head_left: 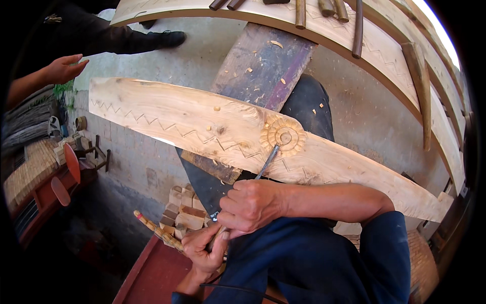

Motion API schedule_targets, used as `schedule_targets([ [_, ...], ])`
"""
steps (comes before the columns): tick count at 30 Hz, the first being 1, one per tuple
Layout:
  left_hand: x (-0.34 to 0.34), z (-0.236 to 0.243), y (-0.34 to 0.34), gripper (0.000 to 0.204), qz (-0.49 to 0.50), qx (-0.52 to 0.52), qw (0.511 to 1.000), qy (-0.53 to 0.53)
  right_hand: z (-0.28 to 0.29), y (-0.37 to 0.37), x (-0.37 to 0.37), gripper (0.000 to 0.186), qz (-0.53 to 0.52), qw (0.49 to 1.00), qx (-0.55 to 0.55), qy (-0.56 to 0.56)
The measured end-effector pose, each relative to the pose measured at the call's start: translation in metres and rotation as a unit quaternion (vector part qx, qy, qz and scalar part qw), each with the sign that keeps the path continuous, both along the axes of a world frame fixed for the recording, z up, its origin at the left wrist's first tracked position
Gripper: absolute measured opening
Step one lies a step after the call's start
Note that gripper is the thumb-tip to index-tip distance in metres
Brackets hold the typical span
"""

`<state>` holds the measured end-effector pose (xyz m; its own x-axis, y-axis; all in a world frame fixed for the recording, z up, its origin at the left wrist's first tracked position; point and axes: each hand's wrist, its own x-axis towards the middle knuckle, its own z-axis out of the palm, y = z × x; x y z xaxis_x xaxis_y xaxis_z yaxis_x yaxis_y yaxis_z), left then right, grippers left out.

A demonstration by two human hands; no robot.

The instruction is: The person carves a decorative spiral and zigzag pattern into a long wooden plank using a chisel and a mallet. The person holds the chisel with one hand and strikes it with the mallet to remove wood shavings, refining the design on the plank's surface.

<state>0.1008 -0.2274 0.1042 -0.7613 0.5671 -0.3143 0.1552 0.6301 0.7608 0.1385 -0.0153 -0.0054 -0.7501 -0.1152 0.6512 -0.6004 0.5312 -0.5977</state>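
Note:
A long pale wooden board [167, 109] lies across in front of me, with zigzag lines scored along it. On it a round flower-like rosette [285, 137] is carved in relief. The metal tip of a carving chisel [269, 161] meets the rosette's near edge. My right hand [253, 205] is wrapped round the chisel below its blade. Closer to me, my left hand [205, 248] closes on the handle's rear end, its thumb against my right hand. Most of the handle is hidden by my fingers.
Beneath the board runs a dark plank [263, 61] with wood chips. A curved beam [385, 50] at the back carries several wooden tool handles; a mallet-like tool [420, 91] leans there. A person's hand [66, 69] shows at upper left. Wood blocks [190, 213] lie below left.

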Motion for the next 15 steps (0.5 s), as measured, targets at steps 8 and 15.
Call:
schedule_targets([
  [8,-0.006,-0.012,-0.012,0.029,-0.116,0.082,0.986,0.09,0.017,0.001,0.018,0.042,-0.061,0.987,0.135,0.066],
  [15,0.016,-0.003,-0.007,0.031,-0.053,0.04,0.993,0.092,0.011,0.004,0.007,0.053,0.038,0.997,0.063,0.03],
])
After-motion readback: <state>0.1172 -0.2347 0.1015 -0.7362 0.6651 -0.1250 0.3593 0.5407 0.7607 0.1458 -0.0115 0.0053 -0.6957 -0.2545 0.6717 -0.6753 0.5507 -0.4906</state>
